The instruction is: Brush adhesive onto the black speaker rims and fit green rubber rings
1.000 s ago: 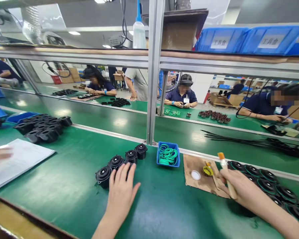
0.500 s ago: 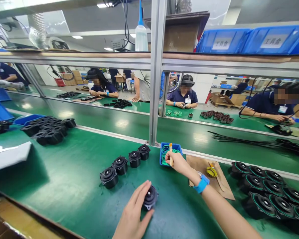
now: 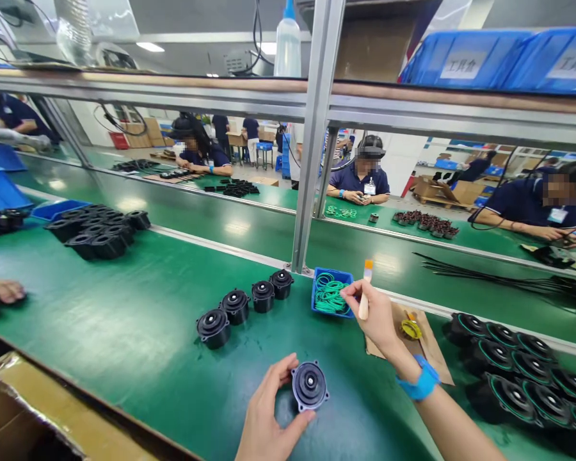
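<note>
My left hand [image 3: 274, 410] is closed round the side of a black round motor housing [image 3: 310, 385], thumb in front and fingers behind, its stepped top tipped towards me. My right hand [image 3: 372, 314] grips a small paintbrush [image 3: 365, 298] with pale handle and orange-tipped bristles pointing up. Thumb and forefinger pinch together at the right edge of a blue bin [image 3: 313, 301] of green rubber rings [image 3: 330, 293]; whether a ring sits in that pinch I cannot tell. Left of the bin stand several similar housings [image 3: 235, 306], with no green ring visible on them.
At right, several housings [image 3: 513, 358] carry green rings. A yellow dish [image 3: 410, 329] rests on brown cardboard [image 3: 434, 355]. Black parts [image 3: 96, 230] lie far left, near another person's hand [image 3: 2, 291]. A metal post [image 3: 312, 141] rises behind the bin; a cardboard box [image 3: 43, 410] is at front left.
My right hand has drawn back from inside the bin to its right edge, brush still held. My left hand has shifted right with the housing, now tipped towards me. Another person's hand appears at left.
</note>
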`<state>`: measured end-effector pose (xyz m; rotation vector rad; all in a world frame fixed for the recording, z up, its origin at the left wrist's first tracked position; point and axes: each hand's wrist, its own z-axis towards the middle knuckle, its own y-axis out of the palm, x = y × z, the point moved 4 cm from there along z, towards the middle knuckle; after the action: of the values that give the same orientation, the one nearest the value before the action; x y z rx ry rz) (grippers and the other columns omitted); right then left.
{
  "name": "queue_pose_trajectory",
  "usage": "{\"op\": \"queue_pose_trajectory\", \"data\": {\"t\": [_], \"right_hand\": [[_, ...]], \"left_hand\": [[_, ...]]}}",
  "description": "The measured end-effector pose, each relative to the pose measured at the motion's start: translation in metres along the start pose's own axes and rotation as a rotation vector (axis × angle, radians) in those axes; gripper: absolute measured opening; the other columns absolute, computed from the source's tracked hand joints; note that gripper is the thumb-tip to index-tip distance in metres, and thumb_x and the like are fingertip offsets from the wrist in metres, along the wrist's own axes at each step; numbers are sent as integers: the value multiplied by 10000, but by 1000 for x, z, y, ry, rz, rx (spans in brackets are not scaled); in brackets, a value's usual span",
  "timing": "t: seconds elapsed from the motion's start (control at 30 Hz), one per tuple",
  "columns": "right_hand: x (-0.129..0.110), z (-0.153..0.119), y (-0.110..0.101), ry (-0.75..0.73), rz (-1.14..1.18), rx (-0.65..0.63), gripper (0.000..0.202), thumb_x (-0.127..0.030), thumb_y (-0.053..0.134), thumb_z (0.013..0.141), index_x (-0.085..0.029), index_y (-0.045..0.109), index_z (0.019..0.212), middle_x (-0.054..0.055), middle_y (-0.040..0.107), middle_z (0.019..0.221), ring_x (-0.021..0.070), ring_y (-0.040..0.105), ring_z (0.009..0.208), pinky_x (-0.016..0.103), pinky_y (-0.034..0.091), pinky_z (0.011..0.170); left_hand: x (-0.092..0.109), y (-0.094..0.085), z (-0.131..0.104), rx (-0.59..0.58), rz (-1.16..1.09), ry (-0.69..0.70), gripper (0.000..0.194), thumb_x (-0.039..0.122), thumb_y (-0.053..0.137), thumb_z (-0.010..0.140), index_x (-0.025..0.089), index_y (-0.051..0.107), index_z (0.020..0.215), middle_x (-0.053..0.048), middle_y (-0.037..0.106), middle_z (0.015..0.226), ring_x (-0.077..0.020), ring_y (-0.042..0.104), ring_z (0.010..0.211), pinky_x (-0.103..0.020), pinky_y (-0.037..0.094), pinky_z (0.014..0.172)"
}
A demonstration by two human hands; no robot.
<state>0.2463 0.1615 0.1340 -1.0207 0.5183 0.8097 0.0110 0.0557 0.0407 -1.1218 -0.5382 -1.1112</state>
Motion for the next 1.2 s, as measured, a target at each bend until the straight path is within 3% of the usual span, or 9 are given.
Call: {"op": "queue_pose_trajectory", "data": {"t": [0.2,0.33,0.43,0.5,0.6,0.73,0.87,1.0,1.2], "right_hand": [[-30,-52,27,80,206,-396,177,-329,663,831,-212,554,755,4,688,719,165,639,637,249,485,585],[-30,-70,35,52,156,-413,106,-280,616,887,-219,541,842,25,716,827,193,687,752,289,508,677],[-36,-76,31,-101,112,-436,135,-320,632,914,-232,531,900,39,724,959,211,678,882,329,511,780],[-43,-82,28,-244,53,-473,235,-426,670,903,-232,539,922,50,721,1010,226,658,899,352,503,797],[-48,-90,24,-458,-41,-446,348,-548,629,913,-215,556,979,85,719,1002,231,661,848,371,496,777],[-43,-102,21,-626,-103,-293,356,-477,542,989,-176,542,1178,61,715,824,219,694,805,362,507,764],[-38,-116,21,-715,-140,-165,317,-306,527,1025,-137,506,1292,44,723,737,231,726,821,374,532,780],[-38,-128,22,-735,-141,-129,284,-192,526,1016,-133,538,1294,93,767,840,232,740,802,389,571,752],[-41,-137,20,-839,-132,-174,327,-81,376,1025,-109,582,1277,104,785,956,196,741,888,336,603,810]], "left_hand": [[3,-3,3,6,45,13,708,199,800,705,251,508,1348,-64,746,1183,-234,742,1016,-356,626,888],[12,-8,8,11,87,63,606,247,812,716,235,585,1277,-79,745,1170,-249,745,1002,-362,629,880],[20,-11,12,-23,147,144,511,267,783,766,234,619,1249,-93,728,1187,-252,723,1058,-360,622,901],[23,-12,13,-38,181,189,480,262,768,783,236,629,1242,-96,724,1190,-249,718,1068,-352,622,904],[23,-13,14,-37,231,260,474,268,750,810,230,619,1264,-102,725,1202,-244,722,1070,-348,619,913],[23,-13,13,-3,236,346,340,350,712,864,195,642,1158,-127,732,1208,-242,733,1061,-334,621,905],[20,-9,8,8,191,376,191,324,665,906,161,634,1001,-185,715,1229,-246,736,1059,-287,619,893],[17,-3,0,58,234,434,105,222,614,935,151,649,1004,-217,683,1274,-260,733,1065,-282,623,881],[22,3,-5,131,196,511,202,39,532,922,185,659,980,-130,665,1204,-259,683,1155,-335,637,879]]}}
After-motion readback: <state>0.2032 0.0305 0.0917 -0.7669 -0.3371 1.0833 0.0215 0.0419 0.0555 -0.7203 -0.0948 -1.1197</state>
